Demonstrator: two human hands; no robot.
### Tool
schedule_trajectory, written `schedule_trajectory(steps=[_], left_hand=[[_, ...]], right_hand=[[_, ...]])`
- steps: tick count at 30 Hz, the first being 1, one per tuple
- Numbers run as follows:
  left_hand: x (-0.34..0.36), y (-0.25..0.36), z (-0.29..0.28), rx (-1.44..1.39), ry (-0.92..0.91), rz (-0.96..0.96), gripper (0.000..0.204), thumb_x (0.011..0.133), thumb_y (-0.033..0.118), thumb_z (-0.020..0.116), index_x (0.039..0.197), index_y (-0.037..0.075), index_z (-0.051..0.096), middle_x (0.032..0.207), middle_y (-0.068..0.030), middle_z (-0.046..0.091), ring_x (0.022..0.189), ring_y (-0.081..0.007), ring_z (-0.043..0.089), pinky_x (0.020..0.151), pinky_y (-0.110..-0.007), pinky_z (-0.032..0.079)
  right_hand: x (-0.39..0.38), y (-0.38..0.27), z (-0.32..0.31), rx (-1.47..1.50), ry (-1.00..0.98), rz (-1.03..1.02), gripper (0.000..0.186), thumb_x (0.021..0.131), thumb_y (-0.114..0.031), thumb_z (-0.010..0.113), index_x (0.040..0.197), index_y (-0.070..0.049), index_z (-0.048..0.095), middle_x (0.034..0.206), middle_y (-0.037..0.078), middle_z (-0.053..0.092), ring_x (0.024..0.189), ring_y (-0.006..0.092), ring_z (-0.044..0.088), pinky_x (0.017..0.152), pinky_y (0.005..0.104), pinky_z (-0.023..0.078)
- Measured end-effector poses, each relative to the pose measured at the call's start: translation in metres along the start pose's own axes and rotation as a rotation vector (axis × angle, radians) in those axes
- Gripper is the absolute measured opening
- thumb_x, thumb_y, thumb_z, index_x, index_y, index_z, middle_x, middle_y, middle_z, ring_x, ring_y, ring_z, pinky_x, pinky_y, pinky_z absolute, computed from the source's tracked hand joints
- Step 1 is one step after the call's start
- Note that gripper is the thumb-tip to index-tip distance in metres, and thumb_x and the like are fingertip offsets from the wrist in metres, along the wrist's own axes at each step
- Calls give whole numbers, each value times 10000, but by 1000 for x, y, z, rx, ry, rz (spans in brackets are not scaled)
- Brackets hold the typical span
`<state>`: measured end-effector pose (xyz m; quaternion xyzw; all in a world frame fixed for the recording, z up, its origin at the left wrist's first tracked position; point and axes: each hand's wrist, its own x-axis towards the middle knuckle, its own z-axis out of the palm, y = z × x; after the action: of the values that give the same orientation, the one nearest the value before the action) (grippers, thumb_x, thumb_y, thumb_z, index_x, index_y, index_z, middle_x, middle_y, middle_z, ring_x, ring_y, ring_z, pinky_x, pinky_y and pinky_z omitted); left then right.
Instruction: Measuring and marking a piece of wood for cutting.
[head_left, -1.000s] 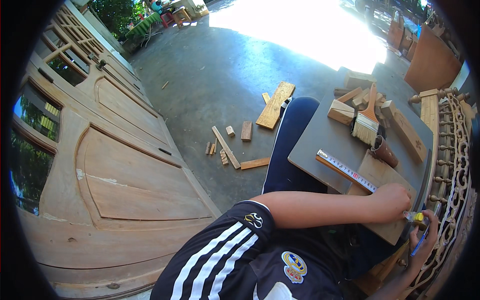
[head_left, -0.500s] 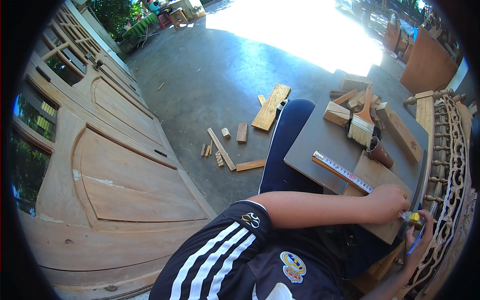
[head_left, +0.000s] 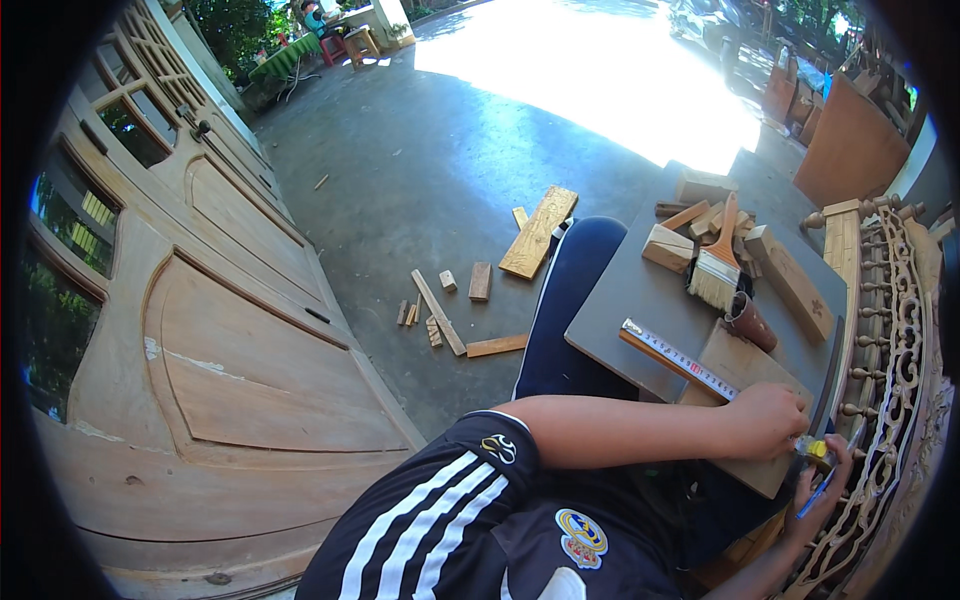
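Observation:
A tape measure's white blade (head_left: 690,365) lies stretched along a narrow wooden strip (head_left: 652,352), on top of a light wooden board (head_left: 745,362). My left hand (head_left: 768,420) is closed over the blade and strip near the case end; its fingertips are partly hidden. Just beyond it, beside the carved wooden railing, my right hand (head_left: 822,485) holds the yellow-and-clear tape measure case (head_left: 815,449). A blue pen (head_left: 815,494) is also held in the right hand, slanting across the fingers.
On the grey tabletop (head_left: 620,300) lie a wide paintbrush (head_left: 716,275), a brown tube (head_left: 752,322), a long wood block (head_left: 792,285) and several offcuts. The carved railing (head_left: 875,330) borders the right. More wood pieces (head_left: 480,282) lie on the floor, near a large panelled door (head_left: 270,350).
The view has shifted slightly, so the table and floor pieces sit a little lower. My right hand, with case and pen, appears slightly lower and further left. Both hands keep their hold.

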<state>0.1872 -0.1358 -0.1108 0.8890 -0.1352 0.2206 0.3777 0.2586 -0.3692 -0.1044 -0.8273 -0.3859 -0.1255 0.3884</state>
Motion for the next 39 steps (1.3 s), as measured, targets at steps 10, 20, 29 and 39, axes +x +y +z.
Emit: schedule_trajectory(steps=[10,20,29,39], left_hand=[[0,1,2,22,3,-26,179,867,242,743,880,65,728,928,-122,675,939,-352,688,834,-479,560],[2,4,-3,24,-32,-42,175,883,248,725,894,73,734,932,-124,670,959,-353,689,835,-487,560],[2,3,0,29,-7,-37,180,879,256,731,908,78,734,916,-126,668,957,-350,686,834,-487,554],[3,3,2,32,-32,-64,190,877,261,732,926,77,736,929,-128,670,959,-355,688,828,-495,556]], right_hand=[[-4,15,19,33,131,-90,443,886,-143,607,1306,-12,562,1299,180,590,1254,326,569,1124,433,411],[-4,16,24,79,175,-118,448,840,-111,581,1275,-5,558,1264,178,585,1229,323,571,1108,439,419],[0,12,30,79,247,-67,431,809,-67,536,1230,14,569,1216,174,607,1203,328,584,1116,445,416],[-1,4,36,54,282,-84,431,773,-38,511,1197,18,566,1204,179,607,1183,343,588,1108,457,421]])
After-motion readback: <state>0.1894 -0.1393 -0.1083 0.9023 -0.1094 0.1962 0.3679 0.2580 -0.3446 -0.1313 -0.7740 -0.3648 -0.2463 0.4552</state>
